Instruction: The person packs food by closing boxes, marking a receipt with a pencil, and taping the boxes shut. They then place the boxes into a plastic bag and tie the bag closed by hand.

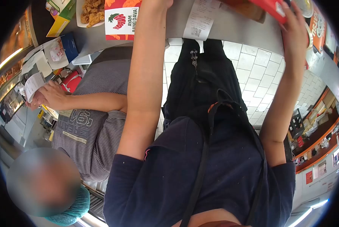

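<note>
My right hand [293,20] is at the upper right, its fingers closed on the end of a red box [271,8] that runs out of the top of the view. My left arm stretches up past the counter. Only a sliver of my left hand [170,3] shows at the top edge, with its fingers out of sight. Between my arms, a printed receipt [200,19] hangs over the counter's front edge. Left of my left forearm is a red and white printed carton [119,22]. Beside it, fried chicken pieces [93,12] lie in a white container.
At my left a co-worker in a striped grey shirt [101,79] holds a white paper slip [34,85]. A green and yellow box [63,20] and an open dark blue carton [61,51] stand near them. A clear-lidded cup [307,7] is beyond my right hand on the counter [237,36].
</note>
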`<state>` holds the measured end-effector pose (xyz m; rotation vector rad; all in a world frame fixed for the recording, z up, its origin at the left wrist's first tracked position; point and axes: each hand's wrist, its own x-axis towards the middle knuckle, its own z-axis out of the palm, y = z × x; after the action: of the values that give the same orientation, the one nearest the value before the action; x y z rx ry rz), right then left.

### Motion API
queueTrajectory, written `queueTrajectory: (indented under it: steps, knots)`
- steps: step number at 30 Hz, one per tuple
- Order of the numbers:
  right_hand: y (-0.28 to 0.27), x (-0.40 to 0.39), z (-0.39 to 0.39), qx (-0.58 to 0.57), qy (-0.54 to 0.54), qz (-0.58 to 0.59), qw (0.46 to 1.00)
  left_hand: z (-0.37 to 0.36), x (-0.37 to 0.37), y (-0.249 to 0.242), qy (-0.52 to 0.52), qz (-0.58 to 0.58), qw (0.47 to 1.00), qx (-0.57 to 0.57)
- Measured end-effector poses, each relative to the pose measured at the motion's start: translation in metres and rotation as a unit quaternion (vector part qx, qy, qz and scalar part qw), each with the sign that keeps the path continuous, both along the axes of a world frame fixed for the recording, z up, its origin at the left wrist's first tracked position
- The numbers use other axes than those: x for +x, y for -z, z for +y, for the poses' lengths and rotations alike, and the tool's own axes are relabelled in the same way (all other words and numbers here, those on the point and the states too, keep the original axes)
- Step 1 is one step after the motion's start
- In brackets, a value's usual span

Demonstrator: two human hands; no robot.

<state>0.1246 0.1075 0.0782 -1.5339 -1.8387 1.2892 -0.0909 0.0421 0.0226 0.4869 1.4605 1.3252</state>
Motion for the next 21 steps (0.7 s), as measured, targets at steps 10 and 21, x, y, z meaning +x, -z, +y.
queueTrajectory:
  steps: [10,21]
  knots:
    - [0.065,0.022,0.001,0.292,-0.06,-0.004,0.955,-0.013,0.019,-0.01,0.084,0.591,0.794,0.115]
    - [0.062,0.023,0.012,0.357,-0.24,-0.157,0.889,-0.003,0.005,-0.004,0.274,0.656,0.658,0.248]
